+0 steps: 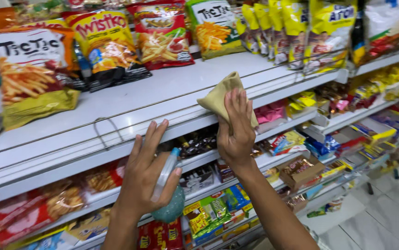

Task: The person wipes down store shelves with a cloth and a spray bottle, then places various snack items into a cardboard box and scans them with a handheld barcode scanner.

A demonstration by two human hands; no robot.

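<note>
My right hand (234, 129) presses a folded tan cloth (221, 96) against the front edge of a white shop shelf (162, 95). My left hand (146, 173) holds a small spray bottle (169, 192) with a teal body and a pale nozzle, its fingers stretched up to touch the shelf's front rail. Both forearms reach up from the bottom of the view. The bare stretch of shelf lies just behind the cloth.
Snack bags stand at the back of the shelf: an orange one (28, 69) at left, a yellow one (104, 44), a red one (162, 32), several yellow packs (297, 30) at right. Lower shelves (301, 139) hold sweets and boxes. White tiled floor (380, 217) lies at bottom right.
</note>
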